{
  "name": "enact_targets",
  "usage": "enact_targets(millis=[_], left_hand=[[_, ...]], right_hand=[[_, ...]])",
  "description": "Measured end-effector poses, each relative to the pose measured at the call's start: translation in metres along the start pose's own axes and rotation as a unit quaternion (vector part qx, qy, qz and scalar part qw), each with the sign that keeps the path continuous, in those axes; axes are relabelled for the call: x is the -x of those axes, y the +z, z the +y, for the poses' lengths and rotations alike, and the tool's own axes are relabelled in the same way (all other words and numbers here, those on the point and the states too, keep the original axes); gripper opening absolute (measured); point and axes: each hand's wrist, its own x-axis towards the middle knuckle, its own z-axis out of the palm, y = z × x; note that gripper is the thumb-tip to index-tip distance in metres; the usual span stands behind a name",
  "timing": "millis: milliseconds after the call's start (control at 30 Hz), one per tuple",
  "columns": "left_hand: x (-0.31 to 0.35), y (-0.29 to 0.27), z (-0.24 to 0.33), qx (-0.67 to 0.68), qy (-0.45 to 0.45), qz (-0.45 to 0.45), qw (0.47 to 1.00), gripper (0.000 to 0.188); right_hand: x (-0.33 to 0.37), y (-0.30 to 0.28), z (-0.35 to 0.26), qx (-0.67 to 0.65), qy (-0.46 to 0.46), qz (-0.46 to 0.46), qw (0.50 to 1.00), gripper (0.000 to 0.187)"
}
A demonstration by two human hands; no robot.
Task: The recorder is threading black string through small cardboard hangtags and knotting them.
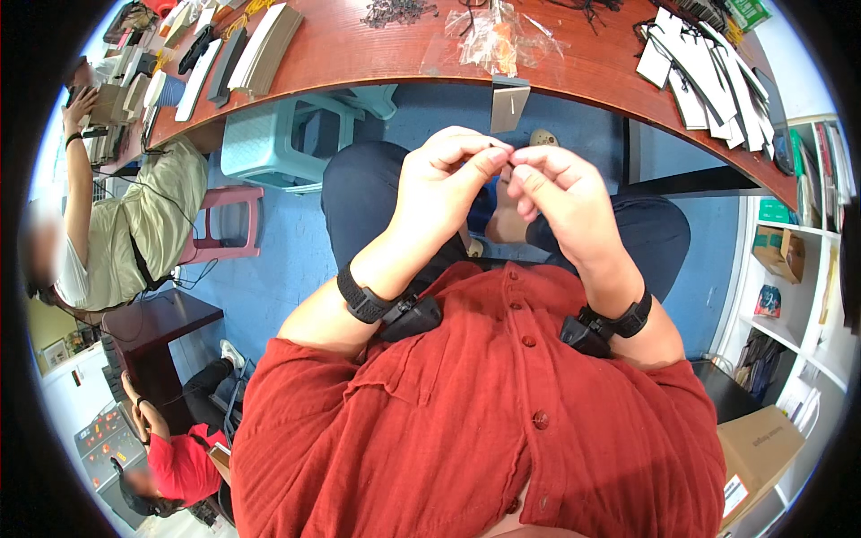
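Observation:
My left hand point(446, 184) and my right hand point(567, 195) are raised over my lap, fingertips nearly meeting. Each is closed in a pinch. A tiny dark bit shows between the fingertips, too small to name. Just beyond them a grey-brown card point(509, 108) juts down over the front edge of the table point(359, 67). Behind the card, crumpled clear plastic bags point(489, 40) lie on the tabletop. A pile of small black pieces point(399, 11) sits farther left.
White tags with black cords point(704, 76) are heaped on the table's right. Stacked strips of card point(266, 49) and a paper cup point(166, 90) stand at left. Light-blue stools point(260, 139) are under the table. Shelves point(789, 332) and a cardboard box point(762, 453) flank my right; two people sit at left.

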Motion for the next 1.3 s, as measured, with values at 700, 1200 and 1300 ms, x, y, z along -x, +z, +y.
enact_targets(millis=[700, 1200, 1300], left_hand=[[-0.005, -0.025, -0.002, 0.075, -0.155, -0.262, 0.95, 0.01], [-0.01, -0.029, -0.01, 0.163, -0.278, -0.332, 0.887, 0.01], [-0.009, -0.026, -0.008, 0.132, -0.238, -0.249, 0.929, 0.005]], right_hand=[[-0.016, -0.023, -0.005, 0.132, -0.132, -0.186, 0.965, 0.002], [-0.018, -0.021, 0.021, -0.045, -0.026, -0.188, 0.981, 0.008], [-0.017, -0.017, 0.019, -0.017, -0.039, -0.132, 0.99, 0.008]])
